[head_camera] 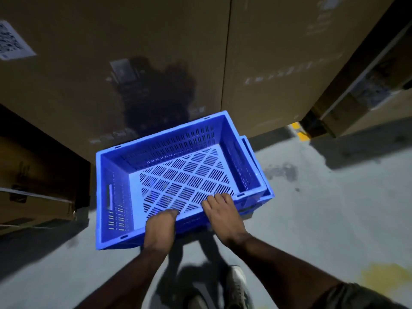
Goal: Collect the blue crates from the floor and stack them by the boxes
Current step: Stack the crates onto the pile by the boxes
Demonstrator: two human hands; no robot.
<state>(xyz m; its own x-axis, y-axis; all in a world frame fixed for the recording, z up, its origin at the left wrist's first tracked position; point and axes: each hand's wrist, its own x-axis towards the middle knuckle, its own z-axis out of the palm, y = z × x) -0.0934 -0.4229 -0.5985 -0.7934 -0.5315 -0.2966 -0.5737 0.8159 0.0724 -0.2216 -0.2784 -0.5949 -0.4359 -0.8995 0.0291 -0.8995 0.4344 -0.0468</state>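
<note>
A blue slotted crate (116,197) is right in front of me, empty, tilted askew over a second blue crate (266,195) whose rim shows only at the right. My left hand (159,226) grips the top crate's near rim, fingers curled over the edge. My right hand (223,217) holds the same rim further right, fingers resting inside on the slotted floor. The crates sit close against a wall of large cardboard boxes (133,63).
More cardboard boxes (33,179) stand at the left and others (367,90) at the right on a rack. Grey concrete floor (323,208) spreads to the right, with a yellow mark (299,130) and a stain (282,171). My shoes (236,286) are just below the crates.
</note>
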